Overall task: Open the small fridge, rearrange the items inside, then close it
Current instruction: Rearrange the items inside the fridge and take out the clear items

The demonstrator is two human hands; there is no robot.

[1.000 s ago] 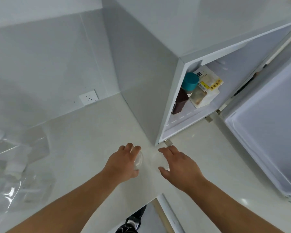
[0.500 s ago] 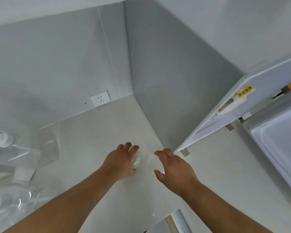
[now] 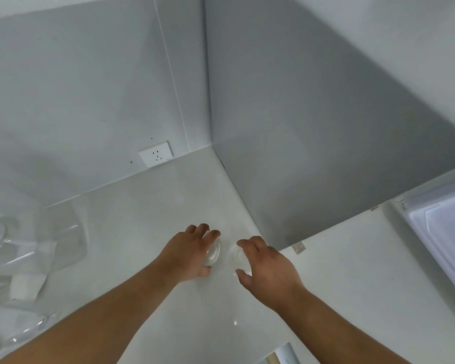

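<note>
Fridge point(image 3: 326, 143) right of counter point(image 3: 142, 211); socket point(image 3: 156, 154) behind; perhaps jars between hands.

We reached both bare forearms forward, our left hand point(image 3: 188, 252) and right hand point(image 3: 269, 271) side by side, palms down, fingers curled, thumbs facing inward.

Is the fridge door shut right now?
No, the fridge stands open, with its door swung out to the right, away from the cabinet.
</note>
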